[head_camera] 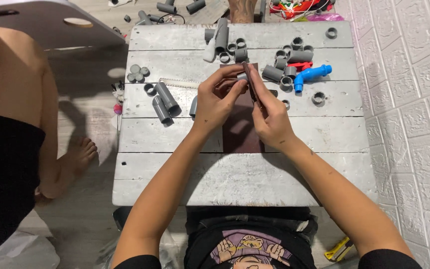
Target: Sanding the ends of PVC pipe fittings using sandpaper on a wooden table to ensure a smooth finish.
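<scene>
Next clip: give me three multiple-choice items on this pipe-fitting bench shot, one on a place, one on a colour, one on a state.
1. Where does the tap lie?
A. right part of the table
B. on the floor
C. in a hand

2. What colour is the tap?
A. green
B. blue
C. white

3. What are the hands doing?
A. resting flat
B. both gripping things
C. off the table

Answers:
1. A, the tap lies on the white plank table, right of the hands.
2. B, its body is blue.
3. B, the left hand pinches a small grey fitting; the right hand grips a brown sheet.

Past my work sit a blue plastic tap (312,74), two grey pipe pieces (165,102) and a hacksaw blade (180,83).
</scene>
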